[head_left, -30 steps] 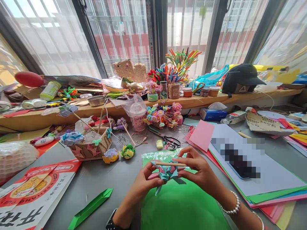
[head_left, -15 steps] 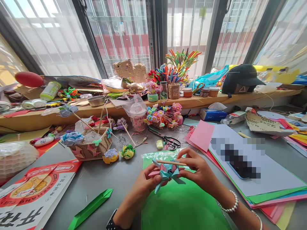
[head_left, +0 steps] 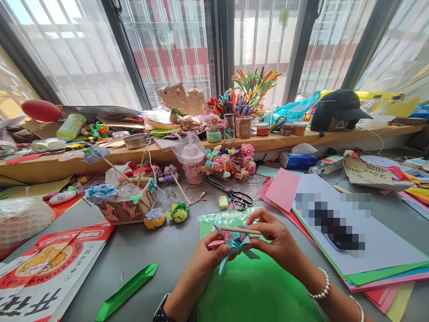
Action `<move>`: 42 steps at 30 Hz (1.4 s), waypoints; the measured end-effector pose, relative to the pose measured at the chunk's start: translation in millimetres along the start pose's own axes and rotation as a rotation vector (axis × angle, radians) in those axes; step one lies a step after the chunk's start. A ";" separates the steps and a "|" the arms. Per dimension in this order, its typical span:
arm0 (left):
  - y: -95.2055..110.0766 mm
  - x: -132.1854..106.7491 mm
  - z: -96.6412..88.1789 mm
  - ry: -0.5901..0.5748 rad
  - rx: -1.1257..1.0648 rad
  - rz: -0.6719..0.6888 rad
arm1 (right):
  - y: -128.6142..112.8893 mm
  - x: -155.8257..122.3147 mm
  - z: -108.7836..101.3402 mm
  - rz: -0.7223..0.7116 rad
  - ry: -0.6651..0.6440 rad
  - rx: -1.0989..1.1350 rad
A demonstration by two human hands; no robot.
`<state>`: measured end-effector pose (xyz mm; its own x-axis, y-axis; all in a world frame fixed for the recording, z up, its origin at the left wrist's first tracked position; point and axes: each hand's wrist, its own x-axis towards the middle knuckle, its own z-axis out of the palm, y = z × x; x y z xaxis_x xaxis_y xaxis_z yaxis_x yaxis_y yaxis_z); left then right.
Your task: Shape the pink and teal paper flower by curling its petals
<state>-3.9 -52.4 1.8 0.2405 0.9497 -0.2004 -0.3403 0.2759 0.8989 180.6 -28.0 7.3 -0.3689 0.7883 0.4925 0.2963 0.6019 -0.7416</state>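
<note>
Both my hands hold a folded paper flower (head_left: pixel 233 245) with teal and pink petals, just above a green sheet (head_left: pixel 254 290) on the grey table. My left hand (head_left: pixel 203 263) pinches the flower's left side, thumb on a pink petal. My right hand (head_left: pixel 275 239) grips the right side and holds a thin wooden stick (head_left: pixel 239 230) lying across the top of the flower. A bead bracelet sits on my right wrist, a dark watch on my left.
Scissors (head_left: pixel 236 197) lie just beyond my hands. A folded green paper strip (head_left: pixel 125 293) lies at the near left. A basket of paper flowers (head_left: pixel 125 203) stands left, stacked coloured sheets and a phone (head_left: pixel 335 223) right. The window ledge (head_left: pixel 167 154) is crowded with craft items.
My hands have shifted the flower slightly; the left thumb has slid further over the pink petal and the flower has turned a little. Nothing else moved.
</note>
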 end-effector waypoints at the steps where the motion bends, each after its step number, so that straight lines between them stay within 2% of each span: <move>1: 0.1 -0.1 0.5 0.003 -0.001 0.000 | -0.6 -0.1 0.4 0.007 0.002 0.004; 11: 1.6 0.2 0.6 0.008 0.030 0.013 | -2.7 1.0 -0.3 0.012 0.004 0.020; 16: 4.6 -1.3 -1.4 -0.031 0.024 0.018 | -2.3 1.5 -1.6 0.012 -0.021 0.031; 22: -3.0 2.3 -2.6 -0.054 0.007 0.060 | -4.2 0.2 1.7 0.032 0.010 0.035; 33: -11.0 5.0 -1.4 0.006 0.009 0.081 | -4.9 -1.3 3.9 0.013 0.044 0.001; 39: -7.6 5.4 0.3 0.102 0.034 0.106 | -2.6 -0.9 2.9 0.044 0.018 -0.006; 42: -5.1 4.7 2.4 0.163 0.056 0.178 | -2.3 -0.6 1.7 0.059 0.042 0.020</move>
<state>1.1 -49.7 -2.7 0.0302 0.9952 -0.0932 -0.3122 0.0980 0.9449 178.7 -30.1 7.9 -0.3136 0.8274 0.4660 0.2988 0.5518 -0.7786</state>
